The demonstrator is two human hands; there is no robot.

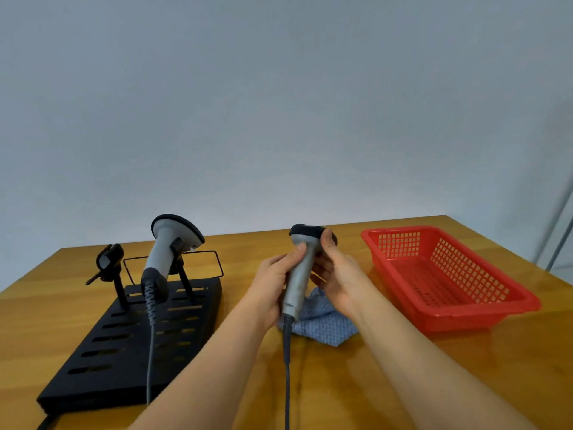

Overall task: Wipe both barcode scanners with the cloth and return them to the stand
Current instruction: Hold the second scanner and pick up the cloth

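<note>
while hands (273, 280) grip scanner (299, 274), red basket (449, 318)

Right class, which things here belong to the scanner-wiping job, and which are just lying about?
Job: held scanner, left hand, right hand, docked scanner, cloth, stand, empty cradle.
Lying about: red basket, table.

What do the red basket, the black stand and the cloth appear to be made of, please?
The red basket looks like glossy moulded plastic, given its uniform perforated walls. The black stand looks like matte painted metal or plastic with cut slots; I cannot tell which. The cloth appears to be a soft blue-grey textile with a waffle-like texture.
</note>
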